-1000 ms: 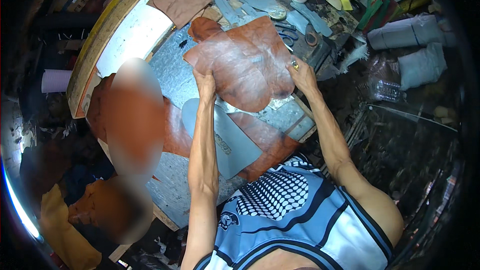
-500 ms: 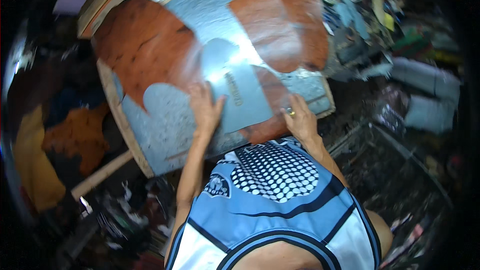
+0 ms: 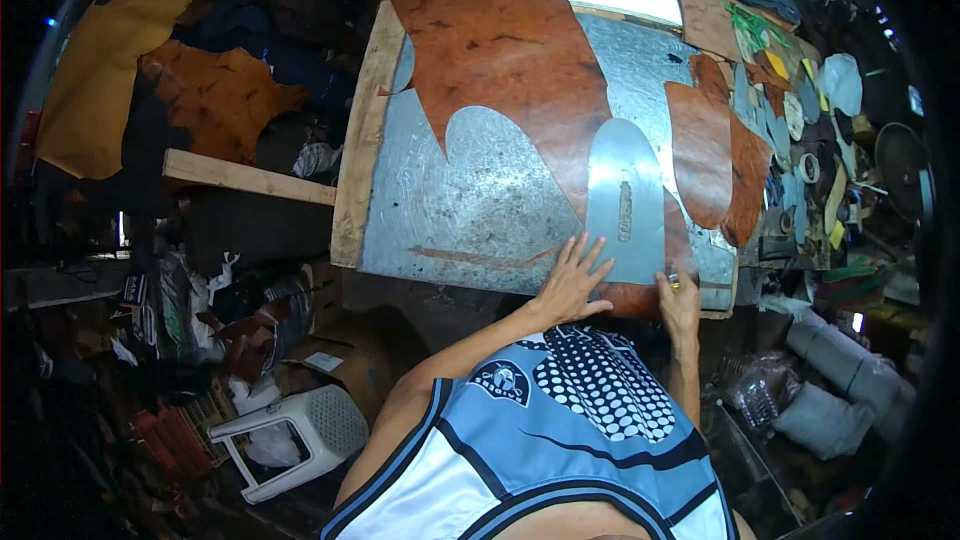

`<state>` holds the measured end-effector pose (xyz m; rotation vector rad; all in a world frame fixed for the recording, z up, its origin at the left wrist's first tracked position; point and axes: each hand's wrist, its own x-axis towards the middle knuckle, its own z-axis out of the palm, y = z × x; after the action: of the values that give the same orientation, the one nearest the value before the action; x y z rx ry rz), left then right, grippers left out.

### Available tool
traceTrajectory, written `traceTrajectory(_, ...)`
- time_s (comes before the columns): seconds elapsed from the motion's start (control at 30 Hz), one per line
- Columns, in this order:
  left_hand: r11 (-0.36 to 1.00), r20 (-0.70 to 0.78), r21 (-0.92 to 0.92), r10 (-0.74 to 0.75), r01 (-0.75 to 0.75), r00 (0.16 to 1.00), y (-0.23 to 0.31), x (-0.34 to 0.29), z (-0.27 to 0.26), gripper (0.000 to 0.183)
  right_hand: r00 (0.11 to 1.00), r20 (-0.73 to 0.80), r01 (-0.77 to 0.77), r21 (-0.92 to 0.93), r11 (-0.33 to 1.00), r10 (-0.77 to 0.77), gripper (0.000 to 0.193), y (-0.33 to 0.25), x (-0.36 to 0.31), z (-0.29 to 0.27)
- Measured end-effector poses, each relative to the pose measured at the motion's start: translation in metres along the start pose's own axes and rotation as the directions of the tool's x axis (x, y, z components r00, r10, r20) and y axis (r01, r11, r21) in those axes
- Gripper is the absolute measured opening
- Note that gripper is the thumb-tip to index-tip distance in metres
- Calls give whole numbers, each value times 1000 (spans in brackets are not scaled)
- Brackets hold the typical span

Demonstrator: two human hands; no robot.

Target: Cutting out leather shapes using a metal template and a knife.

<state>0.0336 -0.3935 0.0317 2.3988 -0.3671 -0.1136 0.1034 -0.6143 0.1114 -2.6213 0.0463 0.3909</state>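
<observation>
A smooth grey template (image 3: 630,165) with a rounded far end and a narrow marking down its middle lies on a large reddish-brown leather piece (image 3: 500,40). Spread fingers of my left hand (image 3: 572,282) rest open at the template's near left corner. By its near right corner is my right hand (image 3: 680,310), wearing a ring, its fingers curled together over the leather; what they grip, if anything, is hidden. A strip of the leather shows below the template, near my body. Under it all is a worn grey metal-topped table (image 3: 470,210) with wooden edging.
Another brown leather piece (image 3: 702,160) lies right of the template. Several scraps, tape and tools crowd the far right. Yellow leather (image 3: 100,90) and an orange-brown hide (image 3: 215,100) hang at left beyond a wooden bar (image 3: 250,178). A white plastic stool (image 3: 320,435) lies below left.
The view has swung, so the table now appears straighter and farther right. My left hand has slid from the template's left side to its near corner; my right hand is closer to the template.
</observation>
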Motion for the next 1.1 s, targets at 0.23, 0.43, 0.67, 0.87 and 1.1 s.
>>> traceTrajectory(0.23,998,-17,-17,56,-56,998,-11,-4,6,79,997,-32,-48,407,912,67,35,41,21,44)
traceTrajectory(0.43,984,-41,-176,-24,16,999,-5,20,-6,79,927,314,-359,585,727,204,13,49,47,-27)
traceTrajectory(0.67,950,-104,-205,-261,236,960,-9,30,-10,64,927,131,-296,830,473,351,17,122,84,-87)
traceTrajectory(0.87,862,-151,-365,-427,351,892,-9,41,-39,61,913,134,-291,875,386,385,17,149,113,-73)
traceTrajectory(1.1,60,298,-845,-772,532,561,-66,84,-74,51,852,-522,49,27,998,-28,35,141,88,-52)
